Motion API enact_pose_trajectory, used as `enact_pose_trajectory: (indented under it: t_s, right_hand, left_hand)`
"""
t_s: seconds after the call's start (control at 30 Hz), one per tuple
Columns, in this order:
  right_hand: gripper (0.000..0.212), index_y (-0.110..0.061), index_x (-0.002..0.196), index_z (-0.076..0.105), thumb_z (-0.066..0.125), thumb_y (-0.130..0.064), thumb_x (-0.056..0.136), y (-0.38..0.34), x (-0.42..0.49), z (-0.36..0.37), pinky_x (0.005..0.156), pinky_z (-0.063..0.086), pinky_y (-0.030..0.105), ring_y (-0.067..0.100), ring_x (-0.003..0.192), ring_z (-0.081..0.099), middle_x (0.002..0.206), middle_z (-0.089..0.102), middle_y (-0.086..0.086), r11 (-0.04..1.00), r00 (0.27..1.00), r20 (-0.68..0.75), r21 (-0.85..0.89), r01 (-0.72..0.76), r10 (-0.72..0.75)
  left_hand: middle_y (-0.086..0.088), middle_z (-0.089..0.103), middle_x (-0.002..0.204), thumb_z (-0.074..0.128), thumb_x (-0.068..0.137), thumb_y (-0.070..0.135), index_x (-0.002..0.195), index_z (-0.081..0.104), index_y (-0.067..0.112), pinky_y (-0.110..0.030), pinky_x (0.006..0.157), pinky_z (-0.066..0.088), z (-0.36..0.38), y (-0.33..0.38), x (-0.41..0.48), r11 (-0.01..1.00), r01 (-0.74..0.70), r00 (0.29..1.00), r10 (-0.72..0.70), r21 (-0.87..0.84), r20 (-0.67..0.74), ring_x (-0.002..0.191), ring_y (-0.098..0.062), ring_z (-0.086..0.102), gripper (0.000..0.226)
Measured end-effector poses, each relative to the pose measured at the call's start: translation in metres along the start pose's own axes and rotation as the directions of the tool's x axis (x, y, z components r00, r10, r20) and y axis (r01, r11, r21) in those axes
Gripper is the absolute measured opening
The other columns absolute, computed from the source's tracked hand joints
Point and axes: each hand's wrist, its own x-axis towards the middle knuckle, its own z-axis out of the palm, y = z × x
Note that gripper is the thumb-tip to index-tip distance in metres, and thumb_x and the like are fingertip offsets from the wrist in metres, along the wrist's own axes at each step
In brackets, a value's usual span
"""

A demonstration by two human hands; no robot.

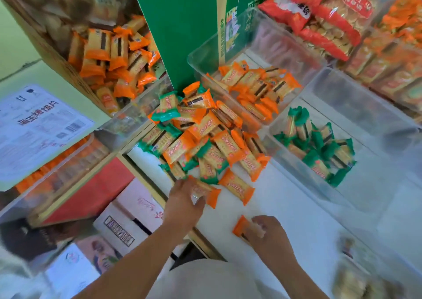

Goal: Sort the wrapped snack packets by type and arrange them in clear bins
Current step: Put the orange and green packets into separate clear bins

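**Both hands pick orange packets from the mixed pile**

Head view. The left hand (182,198) has its fingers curled round an orange packet (206,192) at the near edge of the mixed pile (205,138). The right hand (271,232) clamps a second orange packet (244,229) low over the table (296,207). Both are probably meant for the orange-filled bin (201,54), not the green-filled bin (356,198).

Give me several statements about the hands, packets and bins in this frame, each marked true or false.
1. The left hand grips an orange-wrapped snack packet. True.
2. The right hand is empty. False: it grips a second orange-wrapped packet.
3. The loose pile on the white table mixes orange and green packets. True.
4. The clear plastic bin right of the pile holds orange packets. False: it holds green-wrapped packets.
5. The tall cardboard box behind the pile is blue. False: it is green.
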Motion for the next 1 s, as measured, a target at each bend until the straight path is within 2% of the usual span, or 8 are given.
enact_pose_trajectory:
  t_s: [0.07, 0.17, 0.33, 0.43, 0.57, 0.7, 0.87, 1.0]
  right_hand:
    - [0.039, -0.033, 0.112, 0.064, 0.071, -0.056, 0.081, 0.027, -0.001, 0.011, 0.091, 0.049, 0.036, 0.019, 0.112, 0.057, 0.114, 0.059, -0.005, 0.962, 1.0, 0.018, -0.274, 0.012, -0.007]
    - [0.056, -0.036, 0.129, 0.053, 0.067, -0.06, 0.081, 0.039, -0.007, 0.013, 0.089, 0.048, 0.031, 0.017, 0.114, 0.048, 0.118, 0.051, -0.009, 0.906, 0.998, -0.042, -0.422, 0.024, -0.046]
    - [0.043, -0.042, 0.107, 0.048, 0.07, -0.053, 0.073, 0.036, -0.012, 0.006, 0.076, 0.057, 0.039, 0.01, 0.094, 0.061, 0.106, 0.053, -0.016, 0.987, 0.998, -0.017, -0.146, -0.058, 0.056]
    - [0.041, -0.04, 0.104, 0.049, 0.076, -0.045, 0.073, 0.013, -0.005, -0.007, 0.075, 0.058, 0.041, 0.007, 0.087, 0.065, 0.102, 0.061, -0.017, 0.998, 0.995, -0.101, 0.059, -0.007, 0.013]
    - [0.052, -0.031, 0.121, 0.052, 0.077, -0.046, 0.079, -0.032, 0.022, -0.018, 0.082, 0.054, 0.037, 0.012, 0.111, 0.053, 0.117, 0.051, -0.014, 0.976, 0.961, -0.18, -0.089, 0.198, -0.211]
    - [0.057, -0.026, 0.134, 0.048, 0.073, -0.045, 0.086, -0.05, 0.049, -0.008, 0.083, 0.05, 0.036, 0.017, 0.12, 0.051, 0.126, 0.052, -0.007, 0.959, 0.973, -0.038, -0.187, 0.215, -0.226]
    - [0.056, -0.031, 0.138, 0.05, 0.074, -0.041, 0.088, -0.044, 0.057, -0.001, 0.081, 0.049, 0.037, 0.019, 0.122, 0.051, 0.119, 0.055, -0.011, 0.97, 0.977, -0.086, -0.165, 0.179, -0.195]
    - [0.058, -0.03, 0.118, 0.046, 0.085, -0.035, 0.075, -0.038, 0.057, -0.001, 0.077, 0.053, 0.04, 0.021, 0.101, 0.058, 0.107, 0.054, -0.008, 0.996, 0.993, -0.07, -0.013, 0.093, -0.094]
  left_hand:
    - [0.003, 0.042, 0.143, 0.071, 0.088, 0.05, 0.147, 0.046, 0.029, -0.039, 0.089, 0.054, 0.004, 0.005, 0.004, 0.992, -0.04, 0.999, 0.037, 0.116, 0.031, 0.13, -0.02, 0.046, 0.068]
    - [0.001, 0.038, 0.138, 0.073, 0.082, 0.058, 0.142, 0.043, 0.029, -0.038, 0.087, 0.052, 0.014, 0.012, 0.004, 0.977, -0.017, 1.0, 0.012, 0.213, 0.024, 0.131, -0.022, 0.039, 0.073]
    - [0.002, 0.043, 0.126, 0.059, 0.081, 0.076, 0.114, 0.056, 0.025, -0.038, 0.094, 0.047, 0.018, -0.005, -0.008, 0.887, -0.021, 0.998, -0.009, 0.461, 0.062, 0.117, -0.023, 0.043, 0.061]
    - [0.007, 0.054, 0.119, 0.057, 0.088, 0.07, 0.119, 0.057, 0.026, -0.034, 0.087, 0.048, 0.016, -0.014, -0.014, 0.919, -0.104, 0.994, 0.08, 0.381, 0.077, 0.116, -0.02, 0.05, 0.053]
    - [0.007, 0.053, 0.132, 0.061, 0.091, 0.055, 0.141, 0.049, 0.029, -0.033, 0.096, 0.048, 0.015, -0.017, -0.014, 0.905, -0.175, 0.972, 0.095, 0.388, 0.216, 0.124, -0.018, 0.046, 0.058]
    - [0.005, 0.055, 0.108, 0.056, 0.093, 0.056, 0.111, 0.063, 0.027, -0.031, 0.086, 0.045, 0.008, -0.014, -0.018, 0.884, -0.206, 0.969, 0.125, 0.419, 0.213, 0.108, -0.019, 0.052, 0.035]
    - [0.005, 0.057, 0.071, 0.057, 0.096, 0.056, 0.077, 0.05, 0.025, -0.029, 0.054, 0.04, -0.02, -0.002, -0.016, 0.999, 0.031, 0.999, -0.032, -0.028, -0.01, 0.062, -0.013, 0.055, 0.037]
    - [0.006, 0.047, 0.073, 0.053, 0.1, 0.055, 0.076, 0.046, 0.025, -0.027, 0.059, 0.034, -0.031, 0.048, 0.011, 0.954, -0.019, 1.0, 0.014, -0.299, -0.021, 0.064, -0.011, 0.045, 0.039]
